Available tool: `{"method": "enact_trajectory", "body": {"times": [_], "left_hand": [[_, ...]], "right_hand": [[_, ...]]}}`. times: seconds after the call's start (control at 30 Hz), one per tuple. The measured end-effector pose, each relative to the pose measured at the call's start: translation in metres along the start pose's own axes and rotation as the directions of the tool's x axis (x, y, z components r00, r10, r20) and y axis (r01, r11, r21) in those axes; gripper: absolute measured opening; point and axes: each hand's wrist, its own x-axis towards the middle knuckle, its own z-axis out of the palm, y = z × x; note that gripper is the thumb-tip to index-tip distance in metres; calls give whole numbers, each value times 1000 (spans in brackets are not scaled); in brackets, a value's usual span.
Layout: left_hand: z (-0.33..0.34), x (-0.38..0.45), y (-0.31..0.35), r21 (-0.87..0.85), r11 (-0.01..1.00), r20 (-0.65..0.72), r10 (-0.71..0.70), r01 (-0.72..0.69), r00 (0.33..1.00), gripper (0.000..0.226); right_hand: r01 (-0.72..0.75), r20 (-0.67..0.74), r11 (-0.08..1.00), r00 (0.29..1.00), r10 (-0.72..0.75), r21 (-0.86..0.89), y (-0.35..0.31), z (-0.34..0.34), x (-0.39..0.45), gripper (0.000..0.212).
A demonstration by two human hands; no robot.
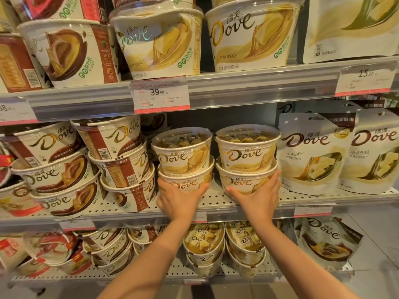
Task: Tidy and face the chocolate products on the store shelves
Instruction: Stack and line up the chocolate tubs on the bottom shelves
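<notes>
Two stacks of cream-and-gold Dove white chocolate tubs stand side by side on the middle shelf [216,207]. My left hand [178,198] grips the bottom tub of the left stack [190,183], fingers wrapped around its lower front. The upper left tub [182,152] sits on top of it. My right hand [258,196] grips the bottom tub of the right stack [241,181], thumb at its left and fingers up its right side. The upper right tub [247,148] rests above, logo facing out.
Brown Dove milk chocolate tubs [112,160] are piled unevenly to the left. White Dove pouches [313,156] stand to the right. Larger tubs [252,33] fill the top shelf above a 39.90 price tag [160,94]. More tubs [205,244] sit on the shelf below.
</notes>
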Motion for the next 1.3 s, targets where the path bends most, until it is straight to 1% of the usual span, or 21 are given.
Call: {"method": "enact_trajectory", "body": {"times": [0.27,0.33,0.47,0.63,0.7,0.77,0.83,0.87,0.93,1.0,1.07,1.13,1.2,1.3], "left_hand": [[-6,0,-6,-96,994,53,51,-46,997,130],[-8,0,-6,-95,994,60,56,-50,997,130],[-11,-3,-2,-94,995,80,44,-36,996,129],[-24,-2,-2,-140,989,187,80,-54,979,128],[-34,-3,-4,-169,982,238,125,-85,963,122],[-48,-7,-6,-191,971,273,196,-147,942,107],[-66,-12,-7,-197,960,286,251,-199,925,93],[-77,-12,-8,-187,958,276,262,-216,925,85],[-103,-5,-12,-144,955,214,285,-259,934,65],[-131,8,-17,-134,945,113,312,-297,943,45],[-159,24,-24,-136,940,-35,311,-312,950,39],[-181,42,-34,-112,948,-197,271,-297,942,44],[-197,63,-49,-90,966,-313,204,-243,928,59],[-210,96,-68,-49,990,-378,106,-134,920,88]], "right_hand": [[-36,-67,999,997,35,-8,-2,5,-1,132],[-36,-70,999,997,35,-12,-2,5,-1,131],[-38,-47,999,998,37,-22,-3,3,-1,132],[-37,0,999,999,37,-22,-4,-2,-1,131],[-35,29,999,999,35,8,-5,-7,-4,130],[-47,31,996,999,45,71,-8,-13,-13,126],[-29,-11,992,999,30,120,-16,-17,-31,114],[12,-44,990,999,-6,140,-23,-18,-42,104],[137,-77,971,989,-124,196,-45,-17,-63,85],[245,-33,929,969,-246,278,-73,-11,-78,72],[309,43,883,937,-345,355,-103,1,-88,65],[319,111,857,913,-392,405,-131,17,-96,62],[285,175,864,907,-383,416,-156,36,-104,63],[230,214,892,919,-331,389,-183,70,-115,79]]}}
